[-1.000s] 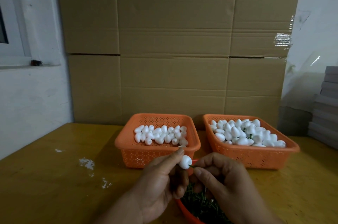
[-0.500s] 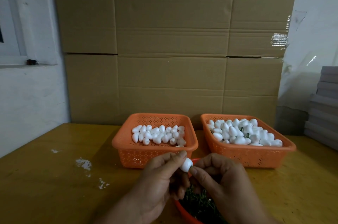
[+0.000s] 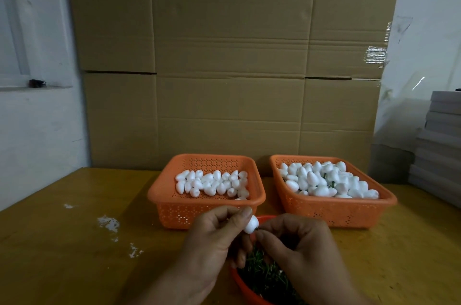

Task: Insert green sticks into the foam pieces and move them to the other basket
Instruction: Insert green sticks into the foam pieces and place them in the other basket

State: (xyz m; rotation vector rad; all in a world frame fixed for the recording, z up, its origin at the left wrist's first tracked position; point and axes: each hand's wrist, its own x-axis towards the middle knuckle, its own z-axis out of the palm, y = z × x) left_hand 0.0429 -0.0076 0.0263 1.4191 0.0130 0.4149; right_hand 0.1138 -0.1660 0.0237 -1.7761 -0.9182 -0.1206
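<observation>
Foam piece (image 3: 250, 225): white, smooth, egg-shaped

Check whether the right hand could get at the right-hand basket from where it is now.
Probably yes. The right hand pinches a green stick at the foam piece held by the left hand. The right basket stands just beyond it, open-topped, with nothing between.

Matt white foam pieces (image 3: 212, 185) fill perforated orange plastic baskets (image 3: 174, 215) on smooth wood.
</observation>
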